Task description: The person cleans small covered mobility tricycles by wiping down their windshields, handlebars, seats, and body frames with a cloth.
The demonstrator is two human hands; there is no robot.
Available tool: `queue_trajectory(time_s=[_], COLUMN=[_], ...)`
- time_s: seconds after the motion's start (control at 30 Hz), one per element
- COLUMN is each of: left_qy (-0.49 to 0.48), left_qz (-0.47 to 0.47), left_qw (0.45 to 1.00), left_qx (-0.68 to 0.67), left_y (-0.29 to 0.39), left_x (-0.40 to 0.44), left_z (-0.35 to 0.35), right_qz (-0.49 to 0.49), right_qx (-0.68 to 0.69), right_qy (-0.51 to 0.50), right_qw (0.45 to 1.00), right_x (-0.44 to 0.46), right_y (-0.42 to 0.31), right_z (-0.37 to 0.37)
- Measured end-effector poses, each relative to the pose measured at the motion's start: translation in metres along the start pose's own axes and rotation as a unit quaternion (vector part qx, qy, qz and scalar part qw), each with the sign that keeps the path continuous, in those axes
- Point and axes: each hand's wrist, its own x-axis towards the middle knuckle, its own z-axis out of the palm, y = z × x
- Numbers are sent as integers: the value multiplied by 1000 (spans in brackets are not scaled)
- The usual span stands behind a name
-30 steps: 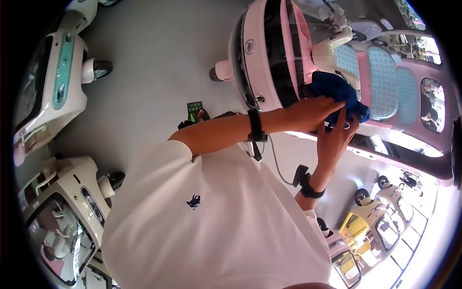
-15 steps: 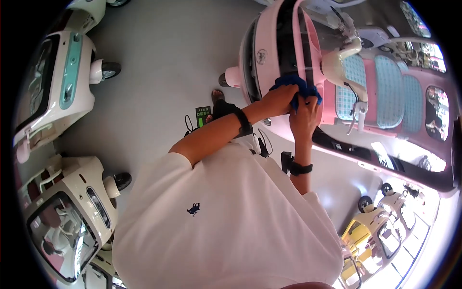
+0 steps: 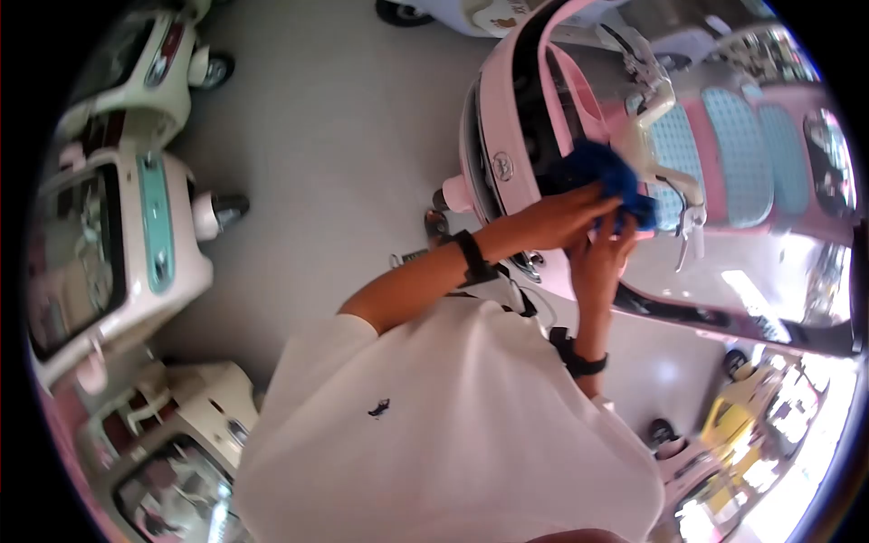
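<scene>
A blue cloth [image 3: 601,168] is bunched up between my hands, just in front of the pink vehicle's handlebar [image 3: 665,100]. My left hand [image 3: 563,217] reaches across from the left with its fingers closed on the cloth's lower side. Close beside it, my right hand [image 3: 601,261] comes up from below, its bent fingers gripping the cloth's lower right end. Both hands are slightly blurred. Beneath them lies the front of the pink vehicle [image 3: 498,127], with a dark panel and a round badge [image 3: 502,166]. The cloth hides part of the dashboard.
Blue checked seats [image 3: 738,163] fill the pink vehicle's cabin on the right. Cream vehicles [image 3: 195,258] stand along the left side. A yellow vehicle [image 3: 729,430] is at lower right. Grey floor [image 3: 308,136] lies between the rows.
The view has shifted, so the surroundings sit differently. My hands and the cloth have moved right, nearer the handlebar. The cloth is bunched differently, and both hands still grip it.
</scene>
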Motion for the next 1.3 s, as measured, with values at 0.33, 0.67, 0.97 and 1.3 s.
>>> queue_trajectory(time_s=[0.33, 0.67, 0.97, 1.3], left_qy=[-126, -154, -205, -329], left_qz=[-73, -100, -130, 42], left_qw=[989, 977, 963, 943], left_qx=[-5, 107, 114, 20], left_y=[-24, -71, -131, -138], left_x=[49, 5, -54, -63], left_z=[-43, -55, -70, -74], right_qz=[45, 80, -43, 182], right_qx=[-18, 101, 139, 52], right_qy=[13, -144, -194, -372], right_qw=[999, 981, 970, 909], right_x=[63, 82, 58, 20], right_y=[-34, -52, -58, -78], right_z=[-16, 1, 82, 67])
